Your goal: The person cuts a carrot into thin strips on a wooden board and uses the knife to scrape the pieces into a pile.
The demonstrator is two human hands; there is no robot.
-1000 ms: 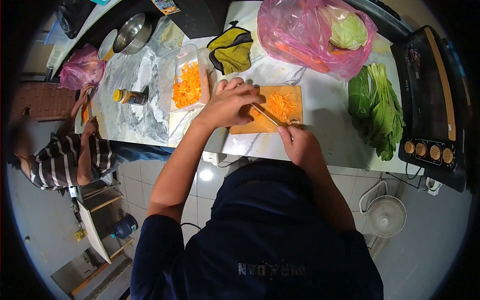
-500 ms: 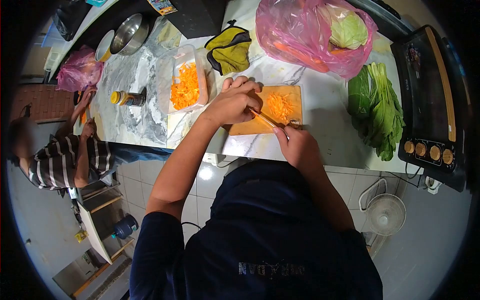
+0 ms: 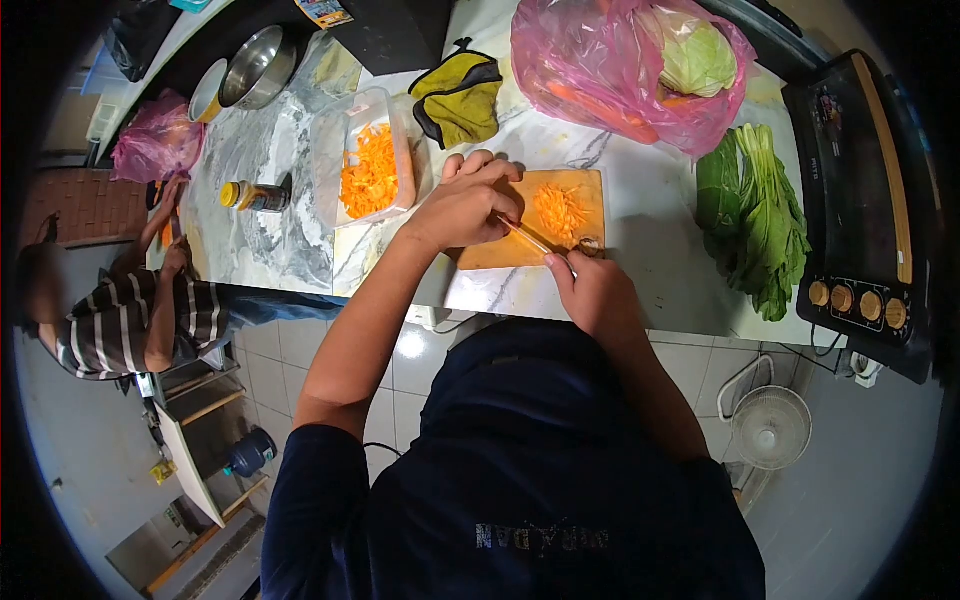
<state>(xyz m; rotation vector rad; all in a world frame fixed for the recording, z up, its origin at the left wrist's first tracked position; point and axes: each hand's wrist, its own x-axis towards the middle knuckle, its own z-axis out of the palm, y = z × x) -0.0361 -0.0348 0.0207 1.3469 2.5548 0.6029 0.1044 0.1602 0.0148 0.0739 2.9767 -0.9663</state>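
Observation:
A wooden cutting board (image 3: pixel 495 255) lies on the marble counter with a small heap of shredded carrot (image 3: pixel 560 208) on its far half. My left hand (image 3: pixel 465 205) presses down on a carrot piece at the board's left part, fingers curled over it. My right hand (image 3: pixel 592 290) grips the handle of a knife (image 3: pixel 530 238), whose blade points toward the left hand's fingertips across the board.
A clear tub of shredded carrot (image 3: pixel 372 170) stands left of the board, with a spice jar (image 3: pixel 252 196), metal bowls (image 3: pixel 255 66) and a yellow cloth (image 3: pixel 462 98) beyond. A pink bag with cabbage (image 3: pixel 640 70), leafy greens (image 3: pixel 760 220) and a countertop oven (image 3: pixel 865 200) lie right. Another person (image 3: pixel 130 320) works at far left.
My left hand has shifted slightly right along the board, and the knife has come in closer to it. The shredded heap stays in place.

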